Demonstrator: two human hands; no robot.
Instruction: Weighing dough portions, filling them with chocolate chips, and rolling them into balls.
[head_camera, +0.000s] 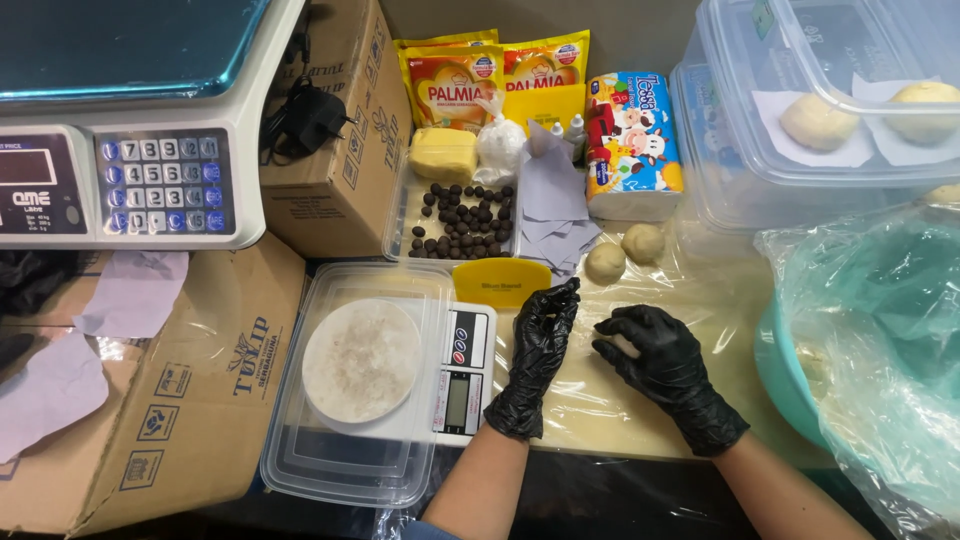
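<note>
Pale dough piece (622, 344) at frame centre, cupped under curled right hand (660, 365); left hand (540, 345) upright beside it, fingers together, touching nothing visible. Bare tabletop (600, 400) below; small digital scale (400, 375) close left, yellow scraper (502, 281) above, two dough balls (624, 252) beyond, bagged bowl (870, 340) crowding right edge.
</note>
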